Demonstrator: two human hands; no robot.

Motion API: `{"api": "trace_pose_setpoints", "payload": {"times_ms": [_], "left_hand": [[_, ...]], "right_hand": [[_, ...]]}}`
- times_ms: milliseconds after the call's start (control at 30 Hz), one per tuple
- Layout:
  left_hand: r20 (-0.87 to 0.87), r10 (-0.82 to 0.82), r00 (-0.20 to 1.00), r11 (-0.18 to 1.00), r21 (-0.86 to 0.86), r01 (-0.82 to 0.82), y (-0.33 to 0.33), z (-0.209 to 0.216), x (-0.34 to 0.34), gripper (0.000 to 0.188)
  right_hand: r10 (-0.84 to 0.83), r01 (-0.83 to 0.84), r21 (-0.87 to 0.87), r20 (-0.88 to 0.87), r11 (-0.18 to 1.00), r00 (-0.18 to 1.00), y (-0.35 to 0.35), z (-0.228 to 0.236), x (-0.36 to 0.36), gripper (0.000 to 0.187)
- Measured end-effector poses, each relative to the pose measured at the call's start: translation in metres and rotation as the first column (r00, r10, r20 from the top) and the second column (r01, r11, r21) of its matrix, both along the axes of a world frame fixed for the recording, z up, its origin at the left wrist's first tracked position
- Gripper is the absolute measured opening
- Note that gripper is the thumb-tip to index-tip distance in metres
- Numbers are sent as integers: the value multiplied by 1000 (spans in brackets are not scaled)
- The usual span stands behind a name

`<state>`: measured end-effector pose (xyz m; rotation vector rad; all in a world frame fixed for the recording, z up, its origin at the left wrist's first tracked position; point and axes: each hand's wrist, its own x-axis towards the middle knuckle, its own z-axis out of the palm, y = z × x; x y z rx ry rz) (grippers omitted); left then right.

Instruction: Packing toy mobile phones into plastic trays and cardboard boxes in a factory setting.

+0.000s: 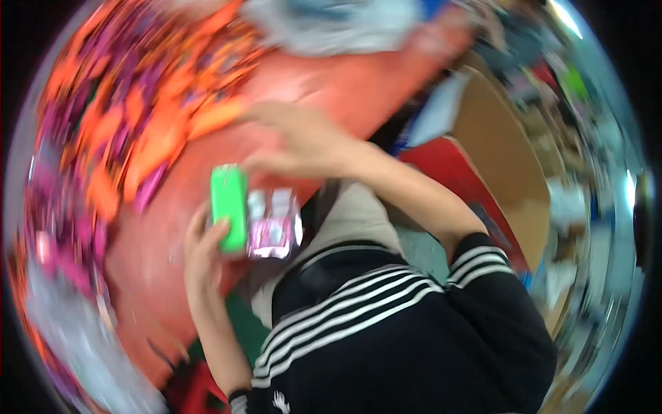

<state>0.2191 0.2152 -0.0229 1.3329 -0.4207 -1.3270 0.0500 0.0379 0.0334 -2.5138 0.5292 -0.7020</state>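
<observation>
My left hand (pixel 205 245) grips a bright green, rounded oblong piece (pixel 229 207), its thumb lying across the lower part. Right beside this piece is a shiny clear plastic packet (pixel 274 224) with a pink printed part and pale items inside; whether the same hand holds it too, I cannot tell. Over the red table, my right hand (pixel 293 138) is blurred by motion, thumb and fingers apart. Its fingertips come close to an orange piece (pixel 215 121) at the edge of the pile; whether they touch is unclear.
A heap of orange and purple pieces (pixel 155 138) covers the far left of the red table (pixel 148 269). Clear plastic bags lie at the back (pixel 338 27) and near left (pixel 76 331). An open cardboard box (pixel 507 159) stands to my right, beside my right arm.
</observation>
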Motion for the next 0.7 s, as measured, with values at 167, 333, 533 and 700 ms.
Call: {"api": "trace_pose_setpoints", "payload": {"times_ms": [167,333,533,700], "left_hand": [[-111,-527,843,850,-61,523,-54,11,-25,59],[-292,-745,600,647,-98,756,-110,24,-66,34],[-338,-737,586,624,-6,782,-143,36,-139,34],[-225,-811,540,577,-158,801,-176,49,-192,48]], "right_hand": [[596,-298,572,-450,764,666,-39,16,5,72],[647,15,975,-159,223,746,-39,-17,-74,39],[172,213,957,-248,196,953,-9,13,-181,41],[-120,157,987,-152,30,981,-20,15,-270,28]]}}
